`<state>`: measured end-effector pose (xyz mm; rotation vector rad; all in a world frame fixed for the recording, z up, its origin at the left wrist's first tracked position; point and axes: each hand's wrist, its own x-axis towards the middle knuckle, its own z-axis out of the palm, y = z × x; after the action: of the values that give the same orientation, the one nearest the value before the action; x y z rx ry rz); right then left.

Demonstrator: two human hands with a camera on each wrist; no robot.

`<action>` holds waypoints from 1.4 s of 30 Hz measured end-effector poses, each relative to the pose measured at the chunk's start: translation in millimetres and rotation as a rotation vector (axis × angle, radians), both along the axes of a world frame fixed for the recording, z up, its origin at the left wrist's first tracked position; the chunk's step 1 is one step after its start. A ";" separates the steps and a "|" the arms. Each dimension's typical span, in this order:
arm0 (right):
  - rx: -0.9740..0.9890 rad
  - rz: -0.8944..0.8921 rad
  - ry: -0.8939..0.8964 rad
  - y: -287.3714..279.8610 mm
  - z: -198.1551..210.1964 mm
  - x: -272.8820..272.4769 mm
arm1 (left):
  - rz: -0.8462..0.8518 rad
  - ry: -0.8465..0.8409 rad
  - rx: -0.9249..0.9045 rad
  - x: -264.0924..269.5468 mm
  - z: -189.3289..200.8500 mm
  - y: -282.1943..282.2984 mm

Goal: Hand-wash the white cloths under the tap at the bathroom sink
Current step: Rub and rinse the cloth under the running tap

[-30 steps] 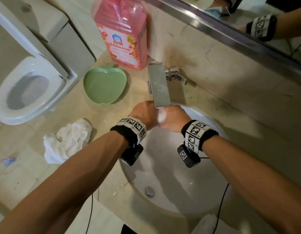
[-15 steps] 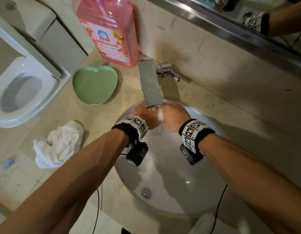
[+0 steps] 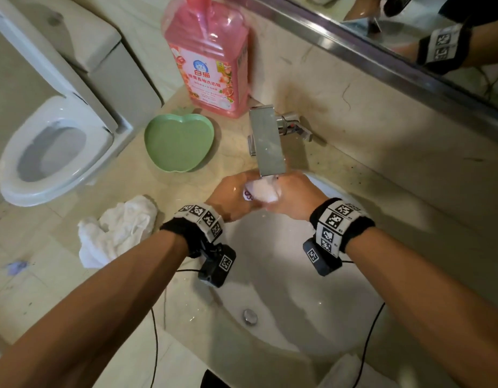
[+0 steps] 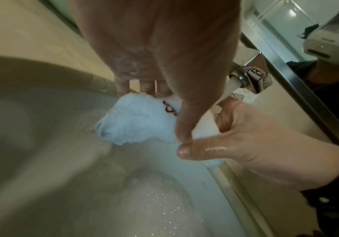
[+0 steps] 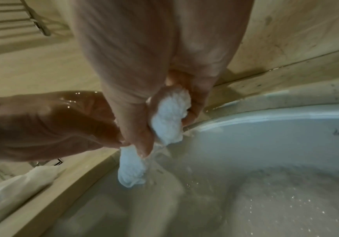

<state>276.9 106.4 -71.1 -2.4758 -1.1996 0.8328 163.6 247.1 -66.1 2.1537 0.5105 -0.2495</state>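
Fingers: both hands curl round one wet cloth [image 3: 261, 191] under the tap [image 3: 267, 141]; left hand [image 3: 231, 198], right hand [image 3: 295, 196].
Sink [image 3: 312, 326]: white basin; water seems to run down it, though blur hides much.
Second cloth [image 3: 116, 229]: crumpled on the counter, left of the basin.
Green dish [image 3: 179, 142]: beside the pink bottle [image 3: 207, 57].

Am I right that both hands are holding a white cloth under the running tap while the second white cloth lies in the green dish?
Not quite. Both the left hand and the right hand do grip the white cloth under the tap, but the head view shows the second white cloth on the countertop, apart from the green dish.
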 end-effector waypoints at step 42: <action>0.195 0.031 0.092 -18.0 26.8 -8.2 | -0.172 -0.069 0.264 1.7 -5.7 1.9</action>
<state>268.7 88.4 -44.3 -2.2444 -1.2279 0.7884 165.2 249.0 -71.8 2.4587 0.3337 -0.2104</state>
